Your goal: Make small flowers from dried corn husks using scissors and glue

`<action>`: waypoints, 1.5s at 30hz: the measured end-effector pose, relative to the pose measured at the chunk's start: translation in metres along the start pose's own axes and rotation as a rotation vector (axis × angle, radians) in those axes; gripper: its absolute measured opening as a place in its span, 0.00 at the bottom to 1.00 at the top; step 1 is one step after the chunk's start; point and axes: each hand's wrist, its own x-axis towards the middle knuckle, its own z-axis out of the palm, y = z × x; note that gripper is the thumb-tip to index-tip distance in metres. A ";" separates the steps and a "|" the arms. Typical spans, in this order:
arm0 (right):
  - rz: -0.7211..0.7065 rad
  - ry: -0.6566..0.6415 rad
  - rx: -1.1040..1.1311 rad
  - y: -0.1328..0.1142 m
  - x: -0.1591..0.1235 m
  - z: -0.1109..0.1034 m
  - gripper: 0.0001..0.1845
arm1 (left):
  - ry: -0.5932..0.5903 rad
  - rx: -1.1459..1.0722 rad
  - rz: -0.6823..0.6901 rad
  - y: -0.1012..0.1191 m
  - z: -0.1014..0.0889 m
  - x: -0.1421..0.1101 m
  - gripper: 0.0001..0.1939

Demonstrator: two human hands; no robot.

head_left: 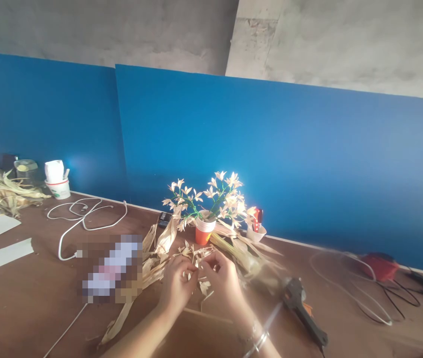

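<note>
Closely together, the left hand (179, 279) and the right hand (223, 278) are hovering low over the table (58, 323), just before the orange cup (203, 235). Their fingertips are nearly touching each other. The left fingers are curling in towards the thumb, and the right thumb and forefinger are forming a narrow pinch. Something pale is showing at the tips, but it is too small, so I cannot tell what it is, nor which hand is having hold of it.

Pale petals (185, 250) are lying between the hands and the cup, and a scrap (204, 287) is lying lower, between the wrists. In the cup, pale flowers (230, 199) are standing on green stems and spreading to both sides. Dry husks (166, 241) are lying left of the cup, and others are lying on its right.

On the right wrist a bracelet (261, 341) is hanging. Beside this arm a glue gun (303, 311) is resting on the table. Near the flowers, a small white cup (257, 234) is holding a red tool (258, 219). Farther left, a white cable (60, 244) is lying in loops. Behind everything a blue panel (271, 149) is rising.
</note>
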 end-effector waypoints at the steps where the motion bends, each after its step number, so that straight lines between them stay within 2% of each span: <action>1: -0.001 0.001 -0.009 0.000 0.000 0.000 0.06 | -0.005 0.004 -0.001 0.000 0.000 0.000 0.07; 7: -0.026 -0.015 -0.027 -0.002 -0.002 -0.001 0.05 | -0.013 -0.001 -0.007 -0.001 0.000 -0.001 0.07; 9: -0.045 -0.016 0.015 0.001 -0.001 -0.004 0.10 | -0.002 -0.038 -0.027 -0.002 0.000 0.000 0.07; 11: -0.058 0.020 0.043 0.006 0.002 -0.008 0.13 | 0.008 -0.087 -0.063 -0.003 0.000 0.001 0.07; 14: -0.034 0.076 -0.047 0.019 0.009 -0.016 0.10 | 0.019 -0.160 -0.132 -0.005 -0.001 0.002 0.07; 16: -0.003 -0.001 -0.219 0.027 0.013 -0.018 0.08 | 0.033 -0.203 -0.170 -0.006 -0.002 0.003 0.08; 18: 0.011 -0.139 -0.387 0.034 0.013 -0.018 0.08 | 0.050 -0.235 -0.190 -0.006 -0.003 0.004 0.09; 21: 0.001 -0.247 -0.493 0.036 0.008 -0.014 0.11 | 0.070 -0.263 -0.185 -0.006 -0.003 0.004 0.11; 28: -0.069 -0.266 -0.619 0.027 -0.009 -0.005 0.17 | 0.087 -0.273 -0.169 -0.005 -0.004 0.005 0.14; 35: -0.176 -0.310 -0.794 0.031 -0.012 -0.009 0.11 | 0.066 -0.262 -0.176 -0.003 -0.004 0.004 0.13; 40: -0.094 -0.339 -0.819 0.022 -0.010 -0.014 0.04 | 0.025 -0.270 -0.196 -0.004 -0.004 0.003 0.12; 42: -0.052 -0.341 -0.805 0.019 -0.009 -0.015 0.06 | 0.017 -0.279 -0.198 -0.005 -0.003 0.003 0.12; 45: -0.043 -0.351 -0.804 0.016 -0.010 -0.016 0.05 | 0.014 -0.289 -0.200 -0.006 -0.003 0.004 0.12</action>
